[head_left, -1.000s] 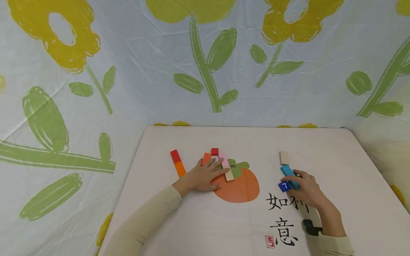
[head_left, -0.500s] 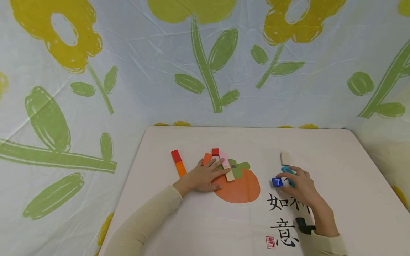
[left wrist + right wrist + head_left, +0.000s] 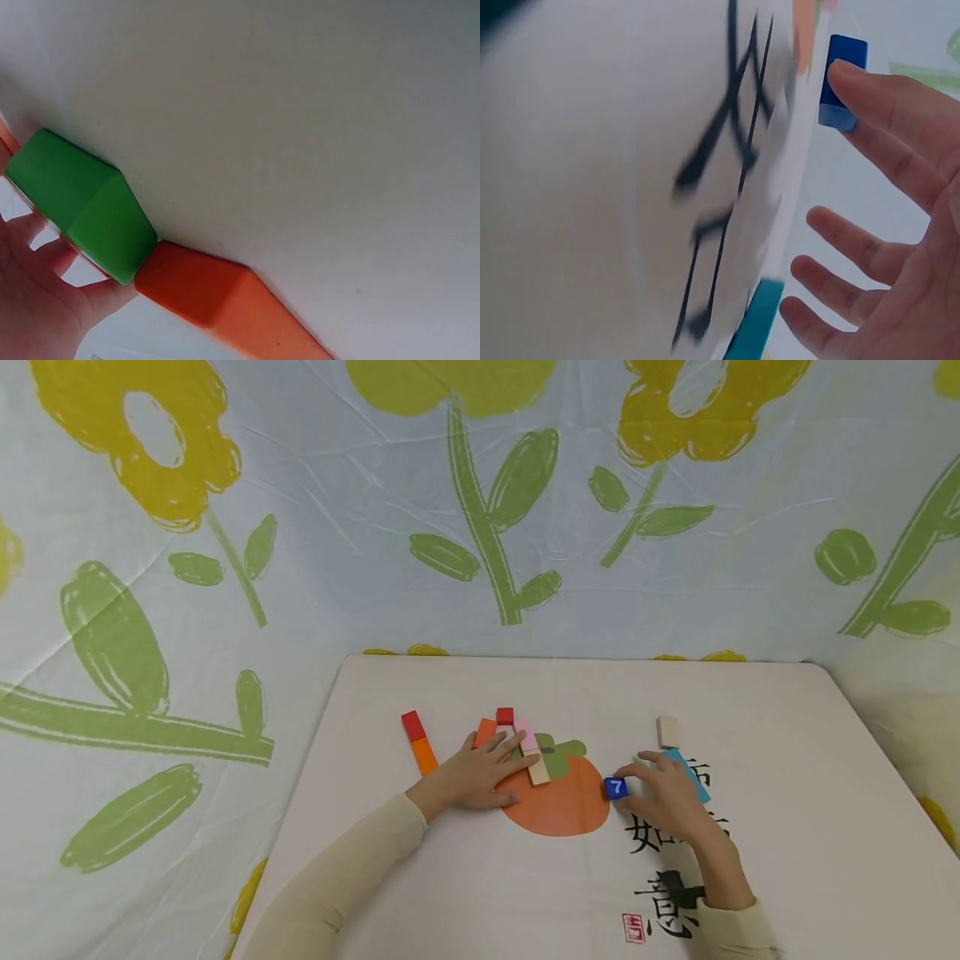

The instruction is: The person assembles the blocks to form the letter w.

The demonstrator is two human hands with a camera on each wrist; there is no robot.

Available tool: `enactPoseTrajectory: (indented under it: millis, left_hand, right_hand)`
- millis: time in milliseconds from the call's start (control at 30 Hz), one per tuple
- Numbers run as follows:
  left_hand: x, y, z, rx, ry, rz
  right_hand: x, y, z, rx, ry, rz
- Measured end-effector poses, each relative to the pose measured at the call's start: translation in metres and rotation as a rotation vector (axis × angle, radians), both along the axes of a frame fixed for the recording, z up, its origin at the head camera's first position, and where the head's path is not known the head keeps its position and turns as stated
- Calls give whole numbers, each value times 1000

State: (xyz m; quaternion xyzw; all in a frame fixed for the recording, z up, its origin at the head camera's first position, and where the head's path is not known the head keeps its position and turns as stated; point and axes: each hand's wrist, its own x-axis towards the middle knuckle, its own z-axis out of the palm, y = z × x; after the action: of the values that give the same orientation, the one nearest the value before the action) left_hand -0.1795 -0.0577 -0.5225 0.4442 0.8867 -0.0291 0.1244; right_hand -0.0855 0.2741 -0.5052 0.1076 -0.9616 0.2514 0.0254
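My right hand pinches a small dark blue block marked with a white 7 between thumb and forefinger, at the right edge of the printed orange fruit. In the right wrist view the thumb presses the blue block's side and the other fingers spread free. My left hand rests with its fingers stretched over a group of blocks. Around those fingers show an orange block, a pink block and a plain wooden block. A green block touches the left fingertips in the left wrist view.
A red cube sits behind the group. Left of it, a red block and an orange block lie end to end. At right lie a light blue block and a plain wooden block. The table carries printed black characters.
My right hand has carried the blue 7 block left, away from the light blue block, to the printed fruit's edge. My left hand has stayed in place.
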Motion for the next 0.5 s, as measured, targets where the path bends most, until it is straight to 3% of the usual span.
enactPoseTrajectory:
  millis: [233,500]
  left_hand:
    - [0,0,-1,8,-11,1]
    - [1,1,1,1,-17,5]
  right_hand:
    - [-5,-24,-1,-40,-24,21]
    - [-10,-50,-1,-61,-119,44]
